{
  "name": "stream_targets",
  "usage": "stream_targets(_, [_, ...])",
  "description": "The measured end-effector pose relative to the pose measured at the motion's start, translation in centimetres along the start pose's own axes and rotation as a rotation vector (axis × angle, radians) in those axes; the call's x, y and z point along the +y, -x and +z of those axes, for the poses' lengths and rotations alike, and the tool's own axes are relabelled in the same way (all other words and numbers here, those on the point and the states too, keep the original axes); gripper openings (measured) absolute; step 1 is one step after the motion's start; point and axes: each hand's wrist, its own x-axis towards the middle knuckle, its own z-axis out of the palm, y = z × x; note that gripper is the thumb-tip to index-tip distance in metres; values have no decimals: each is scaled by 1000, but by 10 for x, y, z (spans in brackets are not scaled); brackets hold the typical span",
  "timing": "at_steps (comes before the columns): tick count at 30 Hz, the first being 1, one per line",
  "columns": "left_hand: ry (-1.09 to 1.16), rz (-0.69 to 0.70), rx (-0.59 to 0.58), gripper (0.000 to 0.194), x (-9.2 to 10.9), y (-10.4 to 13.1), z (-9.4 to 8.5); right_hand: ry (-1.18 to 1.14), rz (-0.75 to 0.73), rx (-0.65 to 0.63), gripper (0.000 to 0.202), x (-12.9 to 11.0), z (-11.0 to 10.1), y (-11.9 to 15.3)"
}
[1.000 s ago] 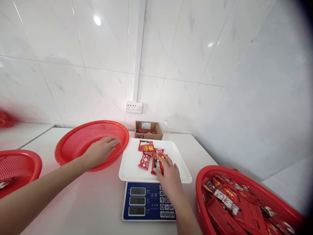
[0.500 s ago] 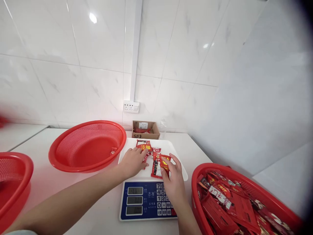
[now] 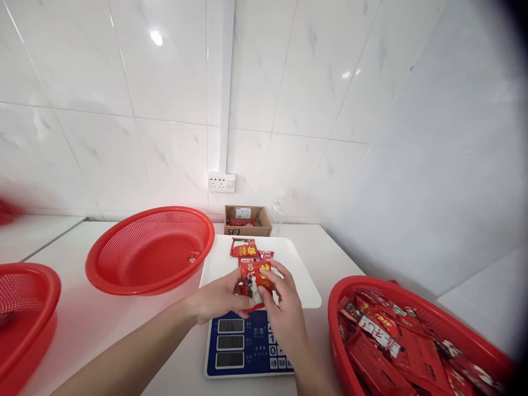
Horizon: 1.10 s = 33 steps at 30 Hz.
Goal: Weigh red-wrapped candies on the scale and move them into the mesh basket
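Observation:
Between my two hands is a red snack packet (image 3: 254,280) with yellow lettering and a black-and-white picture, above the front part of the scale's white pan (image 3: 295,275). My left hand (image 3: 226,297) grips its left side, fingers partly behind it. On its right side, the thumb and fingers of my right hand (image 3: 282,297) are closed. More red packets lie on the pan beyond my hands, one with yellow print (image 3: 244,247) and a smaller one (image 3: 266,255) beside it. Below my hands is the blue scale panel (image 3: 249,352), its keypad partly covered by my right hand.
A red basket (image 3: 336,308) full of red packets stands at the right. To the left is a red sieve basket (image 3: 94,269) with a small packet inside; another red basket (image 3: 51,291) is at the far left. A cardboard box (image 3: 247,232) sits by the wall socket (image 3: 221,182).
The packet on the pan's right has been lifted and brought left toward me. My left hand has left the packets at the back and now grips it together with my right hand.

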Motion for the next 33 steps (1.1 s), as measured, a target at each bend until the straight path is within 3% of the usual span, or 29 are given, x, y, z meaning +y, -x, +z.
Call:
stream_targets(3, [54,68,138,42,-5,5,-2,16,-84,-34,27,-10,4,3])
stream_targets(7, [-71,141,456,43,-2,18,-22,55,-129,-3,23,-14,-3,10])
stream_targets(11, [-537,48,920,43,5,40,-62,114,-112,145,17,-12,-15,18])
stream_targets(14, [-937,-18,1019,56,0,45,-83,105,-149,187,17,-11,-19,27])
stream_targets(17, [-1126,0,851,63,-10,32,-79,72,-199,161,21,-9,-16,36])
stream_targets(22, [-1197,21,283,71,-11,-20,-49,44,-246,85,26,-8,-8,45])
stream_targets(28, [-1258,82,79,95,1,-81,-41,1,-287,50,29,-12,-9,52])
stream_targets(33, [-1304,164,-54,88,4,-103,-42,-60,-234,109,26,-10,-3,61])
